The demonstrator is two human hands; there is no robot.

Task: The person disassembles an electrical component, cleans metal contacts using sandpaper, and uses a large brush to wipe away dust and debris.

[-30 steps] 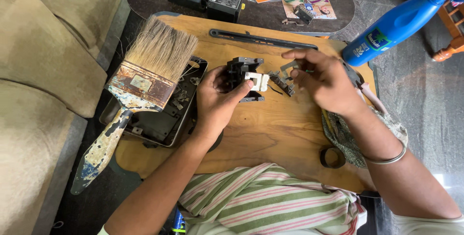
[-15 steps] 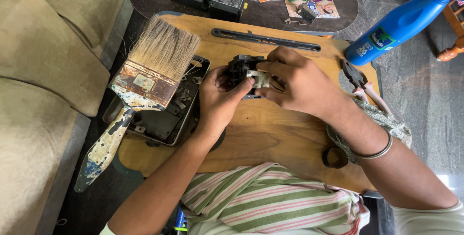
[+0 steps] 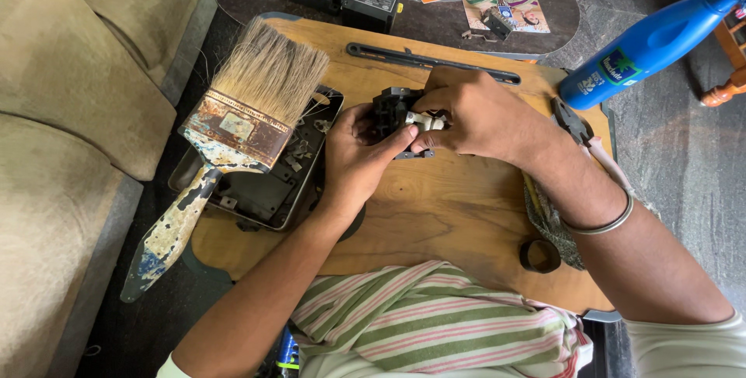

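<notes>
Both hands, left (image 3: 359, 162) & right (image 3: 475, 118), clamp black switch part (image 3: 394, 111); mostly hidden by fingers.

A small black plastic part (image 3: 391, 114) with a white piece (image 3: 427, 121) set in its right side sits on the far middle of the wooden board, lifted slightly off the wood. Its body is blocky and ridged, with a thin flat base showing along the near edge. It is gripped from the left and near side and covered from the right, so much of it is hidden.
</notes>
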